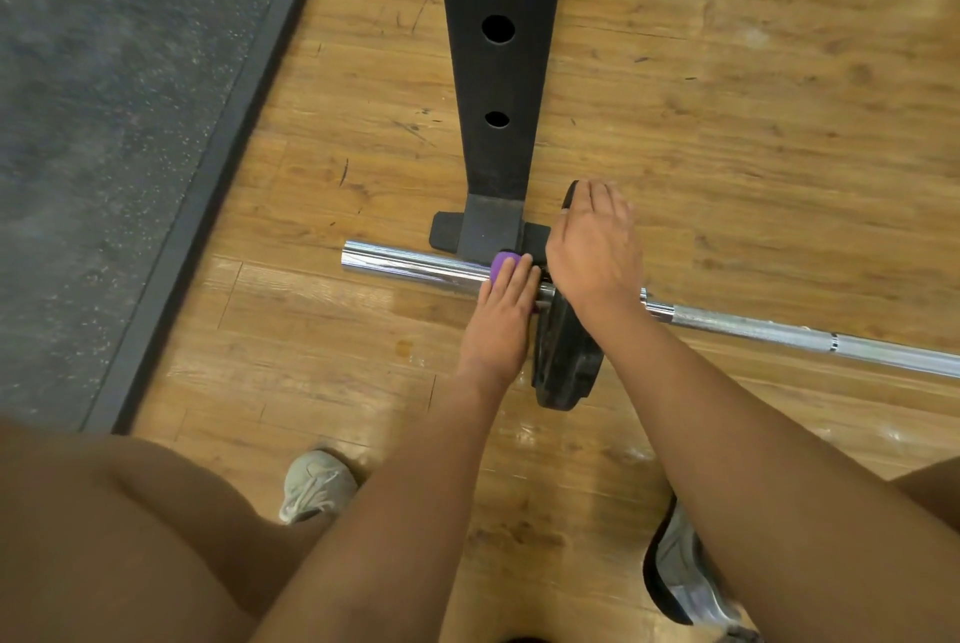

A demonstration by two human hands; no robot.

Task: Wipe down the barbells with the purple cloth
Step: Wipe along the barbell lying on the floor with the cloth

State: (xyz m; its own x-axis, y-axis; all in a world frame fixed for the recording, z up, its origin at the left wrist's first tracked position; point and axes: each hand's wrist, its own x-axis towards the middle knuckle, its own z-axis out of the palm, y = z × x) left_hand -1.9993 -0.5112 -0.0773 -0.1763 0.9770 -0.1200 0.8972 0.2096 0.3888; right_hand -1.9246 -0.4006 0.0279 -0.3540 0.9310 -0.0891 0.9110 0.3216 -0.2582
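A chrome barbell [415,267] lies across the wooden floor, its thin shaft running off to the right. A black weight plate [566,362] sits on the sleeve. My left hand [501,317] presses the purple cloth [503,264] onto the sleeve just left of the plate, fingers fairly straight over it. Only a small purple patch shows past the fingertips. My right hand [592,247] rests on top of the plate, fingers curved over its far rim.
A black rack upright [496,71] with holes stands just behind the sleeve, its foot touching the floor by the bar. Dark rubber matting [104,123] covers the left. My knees and two grey shoes [314,486] fill the near edge.
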